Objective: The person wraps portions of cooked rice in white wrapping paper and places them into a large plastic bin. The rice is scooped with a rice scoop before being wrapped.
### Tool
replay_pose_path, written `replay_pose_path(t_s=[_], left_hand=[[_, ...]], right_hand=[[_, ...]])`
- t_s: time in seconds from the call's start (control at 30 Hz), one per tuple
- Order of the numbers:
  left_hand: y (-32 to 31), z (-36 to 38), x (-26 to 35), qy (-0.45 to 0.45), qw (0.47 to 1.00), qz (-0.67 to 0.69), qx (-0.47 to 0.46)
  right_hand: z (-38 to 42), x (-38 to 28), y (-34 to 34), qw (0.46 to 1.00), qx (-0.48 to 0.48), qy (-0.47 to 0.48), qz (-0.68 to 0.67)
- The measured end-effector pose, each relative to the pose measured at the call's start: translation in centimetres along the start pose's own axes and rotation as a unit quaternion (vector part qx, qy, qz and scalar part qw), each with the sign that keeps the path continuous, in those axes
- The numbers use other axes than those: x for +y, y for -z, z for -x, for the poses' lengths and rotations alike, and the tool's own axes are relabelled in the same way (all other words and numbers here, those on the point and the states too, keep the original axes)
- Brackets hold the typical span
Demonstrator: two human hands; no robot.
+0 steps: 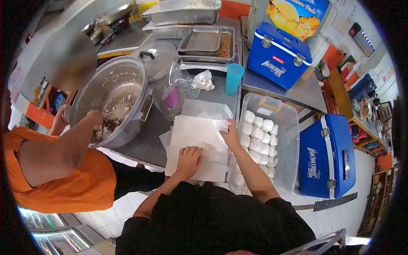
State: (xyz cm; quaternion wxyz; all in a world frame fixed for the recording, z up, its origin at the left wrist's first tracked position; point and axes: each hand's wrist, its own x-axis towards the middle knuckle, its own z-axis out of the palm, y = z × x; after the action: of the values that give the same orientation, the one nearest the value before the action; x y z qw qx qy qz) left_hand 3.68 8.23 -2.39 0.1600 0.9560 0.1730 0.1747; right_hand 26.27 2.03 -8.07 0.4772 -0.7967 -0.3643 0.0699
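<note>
Sheets of white wrapping paper [195, 127] lie stacked and overlapping on the counter before me. My left hand [190, 161] rests on the paper, fingers lying forward across it. A pale patch shows by its fingertips, too indistinct to name. At the sheet's right edge, my right hand [230, 135] pinches a raised corner between thumb and fingers. Just right of that hand stands a clear plastic bin [289, 127] holding several white wrapped packets [256, 144] in rows.
A co-worker in an orange shirt [63, 182] reaches into a large metal pot [142, 76] with rice, left. Behind the paper are a plastic bag [172, 95], crumpled paper [203, 80], a turquoise cup [234, 79] and metal trays [204, 40]. Blue coolers [272, 59] stand right.
</note>
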Motion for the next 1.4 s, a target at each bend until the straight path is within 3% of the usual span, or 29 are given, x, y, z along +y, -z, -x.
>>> replay_pose_path(t_s=[0.07,0.2,0.27,0.3,0.37,0.43,0.47,0.53,0.67,0.7,0.73,0.77,0.83,0.87,0.93,1.03,1.07,1.1,1.17,1.27,1.33,1.4], left_hand=[[1.5,-1.6,0.2,0.028,0.998,0.034,-0.033],[3.4,-4.5,0.4,0.016,0.999,0.005,0.045],[4.1,-6.3,0.5,0.009,0.992,-0.047,0.12],[3.9,-6.7,-0.4,0.008,0.992,-0.047,0.116],[3.0,-7.3,-2.8,-0.066,0.995,-0.062,-0.034],[4.5,-7.9,-1.4,-0.028,0.997,-0.013,-0.076],[4.7,-7.7,-1.1,-0.026,0.995,0.0,-0.095],[4.7,-7.1,-0.6,-0.027,0.993,0.011,-0.114],[3.0,-4.3,-0.6,-0.009,0.993,0.03,-0.11],[2.8,-3.6,-0.4,-0.015,0.994,0.045,-0.094],[2.7,-2.5,0.0,0.015,0.99,0.077,-0.117],[1.7,-1.3,-0.1,0.016,0.99,0.079,-0.12],[-0.7,0.4,-0.9,-0.076,0.996,0.047,0.0],[-0.8,1.1,-0.8,-0.076,0.996,0.048,-0.001],[-1.1,1.8,-0.9,-0.104,0.995,0.003,-0.009],[-0.8,1.9,-0.9,-0.114,0.989,-0.057,-0.073],[-1.0,2.1,-0.9,-0.115,0.989,-0.056,-0.075],[-1.2,2.2,-0.9,-0.107,0.991,-0.047,-0.07],[-1.9,2.7,-1.5,-0.1,0.992,-0.041,-0.065],[-2.6,3.7,-3.2,-0.093,0.995,-0.03,-0.021],[-2.2,4.3,-4.3,-0.055,0.996,0.057,0.043],[-1.8,4.4,-6.0,-0.066,0.995,0.055,0.042]], right_hand=[[-1.6,1.4,-0.6,0.989,-0.057,-0.065,-0.122],[1.8,-7.4,5.8,0.971,-0.083,-0.044,-0.217],[4.1,-8.4,7.2,0.987,-0.054,0.148,-0.042],[5.8,-8.4,7.1,0.987,-0.054,0.144,-0.044],[8.8,-8.7,6.4,0.976,0.062,0.207,0.015],[9.9,-10.5,5.5,0.908,-0.268,0.302,0.112],[10.4,-10.9,4.4,0.909,-0.265,0.303,0.112],[10.9,-10.4,1.8,0.89,-0.13,0.429,0.089],[9.9,-7.7,0.4,0.902,-0.148,0.393,0.1],[9.3,-8.6,1.7,0.925,-0.276,0.247,0.088],[9.3,-8.8,2.8,0.911,-0.397,0.089,0.073],[10.1,-7.3,3.2,0.91,-0.399,0.086,0.071],[11.2,-3.7,3.9,0.972,-0.173,0.16,0.008],[11.2,-3.7,4.5,0.972,-0.174,0.158,0.008],[10.8,-3.8,5.8,0.985,0.059,0.163,0.003],[10.0,-7.3,6.4,0.971,0.041,0.235,0.019],[9.6,-8.4,5.9,0.956,-0.031,0.293,0.01],[9.8,-8.9,4.9,0.956,-0.03,0.291,0.01],[10.2,-9.0,2.8,0.951,-0.146,0.273,0.014],[10.5,-6.7,1.5,0.952,-0.124,0.277,0.044],[10.6,-5.0,1.2,0.952,-0.116,0.279,0.049],[10.8,-3.8,1.3,0.953,-0.141,0.258,0.067]])
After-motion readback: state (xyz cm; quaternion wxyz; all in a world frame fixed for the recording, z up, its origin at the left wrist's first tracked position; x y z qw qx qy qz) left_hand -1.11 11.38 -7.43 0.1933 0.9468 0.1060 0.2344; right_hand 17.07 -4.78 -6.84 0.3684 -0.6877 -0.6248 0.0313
